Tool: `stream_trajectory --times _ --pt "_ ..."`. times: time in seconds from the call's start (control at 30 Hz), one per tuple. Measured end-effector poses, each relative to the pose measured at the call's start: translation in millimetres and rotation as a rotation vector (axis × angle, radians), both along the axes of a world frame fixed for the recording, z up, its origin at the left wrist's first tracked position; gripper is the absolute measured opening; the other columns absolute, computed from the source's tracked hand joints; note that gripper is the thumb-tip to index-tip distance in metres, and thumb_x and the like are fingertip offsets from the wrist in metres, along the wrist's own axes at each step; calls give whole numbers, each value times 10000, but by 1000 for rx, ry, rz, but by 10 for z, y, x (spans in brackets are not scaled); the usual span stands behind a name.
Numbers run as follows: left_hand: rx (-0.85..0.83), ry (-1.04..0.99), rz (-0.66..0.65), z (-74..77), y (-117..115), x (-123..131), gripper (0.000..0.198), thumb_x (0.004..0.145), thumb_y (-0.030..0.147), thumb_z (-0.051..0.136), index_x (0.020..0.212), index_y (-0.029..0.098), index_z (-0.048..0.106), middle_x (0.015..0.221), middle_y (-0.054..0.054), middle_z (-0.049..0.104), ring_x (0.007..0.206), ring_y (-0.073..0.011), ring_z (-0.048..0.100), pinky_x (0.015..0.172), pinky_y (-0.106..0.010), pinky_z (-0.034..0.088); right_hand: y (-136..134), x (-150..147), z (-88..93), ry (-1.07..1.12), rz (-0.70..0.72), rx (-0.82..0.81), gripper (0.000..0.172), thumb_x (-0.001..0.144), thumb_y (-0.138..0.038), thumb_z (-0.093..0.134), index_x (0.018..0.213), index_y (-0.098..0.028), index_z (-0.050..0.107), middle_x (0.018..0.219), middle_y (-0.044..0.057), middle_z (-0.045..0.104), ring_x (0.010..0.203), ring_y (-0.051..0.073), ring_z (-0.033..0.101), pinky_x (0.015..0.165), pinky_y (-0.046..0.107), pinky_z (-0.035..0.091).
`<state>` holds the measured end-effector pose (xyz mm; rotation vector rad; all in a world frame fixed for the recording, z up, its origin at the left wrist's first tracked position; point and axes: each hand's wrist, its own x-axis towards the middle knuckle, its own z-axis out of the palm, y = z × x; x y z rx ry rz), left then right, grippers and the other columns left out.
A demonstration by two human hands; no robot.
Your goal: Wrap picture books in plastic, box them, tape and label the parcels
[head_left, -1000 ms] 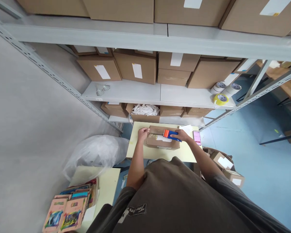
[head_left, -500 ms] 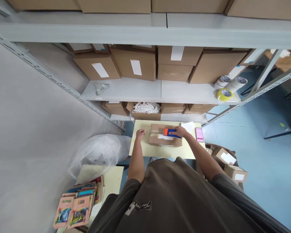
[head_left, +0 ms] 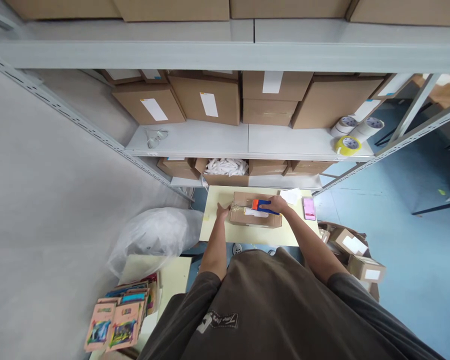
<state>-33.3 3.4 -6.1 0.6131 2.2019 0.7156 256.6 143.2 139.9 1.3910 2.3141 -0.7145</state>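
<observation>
A brown cardboard box point(head_left: 240, 216) with a white label point(head_left: 255, 213) on top lies on the pale yellow table point(head_left: 213, 230). My right hand point(head_left: 278, 204) is closed around a blue and orange tape dispenser point(head_left: 265, 206), held over the top of the box. Clear tape point(head_left: 237, 204) runs along the box top towards its left end. At that end my left hand point(head_left: 222, 212) touches the box edge, thumb and fingers apart. Its fingertips are too small to make out well.
White paper point(head_left: 290, 195) and a pink-screened phone point(head_left: 308, 208) lie right of the box. Shelves with cartons point(head_left: 221, 102) and tape rolls point(head_left: 348, 145) rise behind. A plastic bag point(head_left: 161, 232) and booklets point(head_left: 122, 325) sit left; boxes point(head_left: 365, 268) stand lower right.
My left hand has moved right from beside the box onto its left end, and its pinched fingers have spread. The tape dispenser has barely moved.
</observation>
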Motion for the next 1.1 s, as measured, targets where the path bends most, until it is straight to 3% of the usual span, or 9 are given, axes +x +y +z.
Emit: stream_trajectory --times 0.17,0.27,0.37,0.57,0.7,0.8,0.93,1.0,1.1 --pt "6 80 -110 196 51 127 511 1086 524 402 1212 185 762 1181 -158 803 1153 -292 738 942 -331 537 -16 -24 21 -18 27 6 701 872 -846 640 1048 -191 816 1133 144 808 1049 303 740 820 310 506" --pt "35 63 -234 254 105 377 521 1087 547 424 1193 173 771 1222 -156 797 1204 -312 724 977 -342 526 -20 -38 33 -39 71 19 714 880 -822 639 1098 -166 821 1179 164 803 1101 321 735 901 332 507" --pt "14 97 -240 260 105 634 541 1100 544 395 1214 170 769 1253 -167 788 1221 -312 720 988 -341 521 14 50 62 -63 83 13 683 879 -764 666 1143 -154 822 1187 173 802 1118 341 736 922 344 506" --pt "-28 148 -233 196 89 1143 572 1105 557 362 1257 178 762 1260 -173 786 1219 -299 724 977 -333 521 169 557 118 -8 128 -41 666 819 -801 717 1075 -197 828 1115 153 810 1073 336 734 834 314 499" --pt "-72 185 -249 170 158 1405 598 1103 563 344 1214 166 777 1226 -196 791 1201 -316 731 963 -342 523 330 1113 83 65 92 -81 660 789 -835 718 1019 -226 828 1042 113 809 962 300 733 761 296 485" --pt "-76 185 -255 179 178 1394 581 1101 549 358 1201 169 785 1234 -199 789 1212 -318 727 967 -339 523 504 1744 99 18 -6 -36 677 778 -836 720 965 -194 823 1035 146 798 948 298 724 743 307 477" --pt "-20 142 -256 193 130 1146 543 1093 538 389 1155 194 805 1224 -172 800 1219 -312 725 974 -327 525 679 2535 270 39 -165 -87 679 762 -861 688 867 -196 781 866 88 774 808 239 693 672 285 453" --pt "2 98 -238 185 97 987 530 1085 538 413 1145 190 808 1210 -163 807 1209 -309 730 965 -320 531 683 2681 383 78 -200 -96 679 730 -867 701 802 -193 744 806 70 752 761 221 668 651 282 445" --pt "5 25 -197 141 40 736 529 1070 552 449 1135 172 810 1170 -159 818 1189 -313 738 937 -317 547 573 2490 515 136 -208 -108 675 689 -868 721 744 -196 700 761 44 723 730 204 646 645 278 444"
